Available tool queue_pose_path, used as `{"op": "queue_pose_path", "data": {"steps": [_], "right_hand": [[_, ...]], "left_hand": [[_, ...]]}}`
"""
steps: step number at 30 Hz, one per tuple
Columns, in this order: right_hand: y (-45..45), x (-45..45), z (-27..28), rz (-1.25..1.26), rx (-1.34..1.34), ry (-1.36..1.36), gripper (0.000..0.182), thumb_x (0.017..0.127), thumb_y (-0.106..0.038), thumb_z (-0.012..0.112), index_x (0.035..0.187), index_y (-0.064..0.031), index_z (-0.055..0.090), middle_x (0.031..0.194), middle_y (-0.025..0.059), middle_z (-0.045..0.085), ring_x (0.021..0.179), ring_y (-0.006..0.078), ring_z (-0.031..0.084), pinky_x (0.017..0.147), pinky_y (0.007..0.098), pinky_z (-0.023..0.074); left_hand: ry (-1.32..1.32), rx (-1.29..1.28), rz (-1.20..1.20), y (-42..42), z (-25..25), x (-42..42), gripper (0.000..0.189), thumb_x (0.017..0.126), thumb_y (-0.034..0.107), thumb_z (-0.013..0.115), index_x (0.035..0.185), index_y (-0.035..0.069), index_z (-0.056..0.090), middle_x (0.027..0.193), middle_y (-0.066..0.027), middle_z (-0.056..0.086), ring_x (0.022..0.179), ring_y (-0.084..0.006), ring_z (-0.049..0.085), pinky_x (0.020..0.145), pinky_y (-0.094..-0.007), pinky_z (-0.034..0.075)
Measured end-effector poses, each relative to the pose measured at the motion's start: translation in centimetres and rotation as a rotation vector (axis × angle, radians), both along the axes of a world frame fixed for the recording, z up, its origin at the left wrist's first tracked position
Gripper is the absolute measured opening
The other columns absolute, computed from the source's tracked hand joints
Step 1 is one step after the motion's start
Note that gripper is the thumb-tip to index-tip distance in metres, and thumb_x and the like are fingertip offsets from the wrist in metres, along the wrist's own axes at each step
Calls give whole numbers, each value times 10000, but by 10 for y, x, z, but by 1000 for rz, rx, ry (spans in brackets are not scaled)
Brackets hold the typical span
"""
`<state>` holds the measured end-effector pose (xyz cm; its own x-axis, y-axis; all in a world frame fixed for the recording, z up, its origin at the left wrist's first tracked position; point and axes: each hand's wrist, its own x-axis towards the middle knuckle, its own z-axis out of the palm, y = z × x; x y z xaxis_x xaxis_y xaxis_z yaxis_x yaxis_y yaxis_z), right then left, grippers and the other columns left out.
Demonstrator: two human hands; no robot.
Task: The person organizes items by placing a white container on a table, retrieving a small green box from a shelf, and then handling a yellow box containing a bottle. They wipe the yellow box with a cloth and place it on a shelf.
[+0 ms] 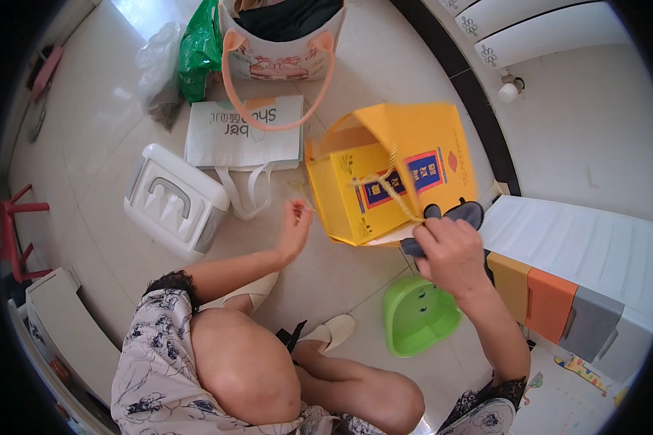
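A yellow paper gift bag (441,130) lies tilted on the tiled floor with its mouth towards me. Inside it sits a yellow box (340,190) with a blue and red label bearing writing. My right hand (451,253) is closed around the bag's twisted gold rope handle (394,198). Dark grey soft items (468,213) show behind that hand; what they are cannot be made out. At the bag's left edge is my left hand (295,231), its fingers curled and blurred. Whether it pinches a second cord there I cannot tell.
A white lidded storage box (177,201), a flat white carrier bag (245,149) and a tote bag (283,62) stand left and ahead. Near my feet is a green plastic basin (422,315). A drawer unit (552,302) borders the right, a red stool (19,234) the left.
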<state>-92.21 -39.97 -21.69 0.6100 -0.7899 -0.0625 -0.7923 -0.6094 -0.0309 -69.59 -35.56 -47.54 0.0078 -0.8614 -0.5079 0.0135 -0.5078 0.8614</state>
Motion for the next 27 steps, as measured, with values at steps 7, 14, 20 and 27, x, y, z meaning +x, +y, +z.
{"op": "queue_pose_path", "data": {"steps": [7,14,20,27], "right_hand": [[15,-18,32,-247,-129,-353,325,530,-118,790,785,-86,590,747,54,584,668,233,577,576,331,411],[64,-28,6,-547,-216,-596,312,572,-101,813,788,-70,591,734,81,586,666,264,574,598,329,449],[97,-13,-5,-683,-189,-762,344,543,-119,844,791,-89,608,737,71,580,639,245,566,570,306,452],[130,0,-25,-579,-70,-673,457,511,-194,806,927,-144,623,804,29,550,670,206,575,597,325,470]], "left_hand": [[429,49,105,-79,109,24,314,969,269,456,1115,6,544,971,-1,587,885,-80,533,821,-224,414],[158,-195,-286,-114,144,8,347,958,232,485,1174,-25,571,958,1,634,846,-55,536,762,-216,422],[-250,-452,-674,-157,200,-33,309,938,190,498,1110,-53,581,805,-42,646,716,-67,520,643,-258,433],[-347,-751,-755,-135,220,-75,239,833,118,605,1053,42,658,888,-79,628,777,-172,526,726,-310,433]]}}
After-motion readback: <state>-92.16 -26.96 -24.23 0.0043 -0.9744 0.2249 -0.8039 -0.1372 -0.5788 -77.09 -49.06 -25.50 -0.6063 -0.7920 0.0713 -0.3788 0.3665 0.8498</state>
